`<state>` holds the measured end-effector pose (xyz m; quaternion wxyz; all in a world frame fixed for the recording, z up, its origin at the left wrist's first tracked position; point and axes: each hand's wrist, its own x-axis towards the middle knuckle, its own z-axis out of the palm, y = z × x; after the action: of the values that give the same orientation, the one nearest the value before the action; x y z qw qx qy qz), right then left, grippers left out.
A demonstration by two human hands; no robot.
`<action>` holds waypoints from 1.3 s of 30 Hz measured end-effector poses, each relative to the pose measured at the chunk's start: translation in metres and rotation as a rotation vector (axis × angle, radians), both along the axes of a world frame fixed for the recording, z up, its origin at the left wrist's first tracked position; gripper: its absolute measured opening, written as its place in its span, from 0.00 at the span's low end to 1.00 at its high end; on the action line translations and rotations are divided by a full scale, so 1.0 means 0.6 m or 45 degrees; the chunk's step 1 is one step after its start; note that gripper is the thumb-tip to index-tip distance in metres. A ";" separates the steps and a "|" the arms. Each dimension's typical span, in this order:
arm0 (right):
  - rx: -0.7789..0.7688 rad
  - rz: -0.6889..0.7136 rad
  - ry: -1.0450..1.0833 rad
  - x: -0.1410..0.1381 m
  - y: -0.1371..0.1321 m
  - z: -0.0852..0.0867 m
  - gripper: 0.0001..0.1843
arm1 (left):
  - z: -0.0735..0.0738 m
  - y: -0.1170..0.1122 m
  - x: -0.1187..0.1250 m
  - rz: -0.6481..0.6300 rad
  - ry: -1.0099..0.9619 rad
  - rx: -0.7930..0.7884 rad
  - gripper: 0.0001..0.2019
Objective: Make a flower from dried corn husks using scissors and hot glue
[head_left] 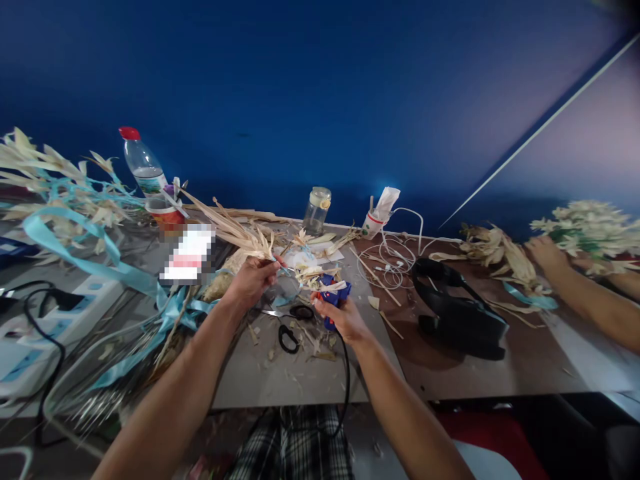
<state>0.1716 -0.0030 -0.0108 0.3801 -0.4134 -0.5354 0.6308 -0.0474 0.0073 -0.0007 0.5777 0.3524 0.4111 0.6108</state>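
My left hand is closed in a pinch on a thin pale stem whose tip points to the right; its far part is too small to make out. Just behind the hand fans a bundle of dried corn husks. In my right hand is a blue glue gun with orange parts, and its black cord hangs over the table edge. Between and below the hands lie scissors with black handles. Husk scraps lie by the glue gun's front.
At left are a power strip, light blue ribbon, husk flowers and a bottle. A glass jar, cup and white cable stand behind. Right are a black headset and another person's hand.
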 end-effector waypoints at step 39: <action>-0.006 0.074 0.126 0.004 0.000 0.007 0.19 | 0.008 -0.008 0.000 -0.105 -0.309 -0.161 0.11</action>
<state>0.1737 -0.0033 -0.0066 0.3868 -0.3670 -0.5262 0.6624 -0.0473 0.0027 0.0041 0.6688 0.2556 0.3610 0.5975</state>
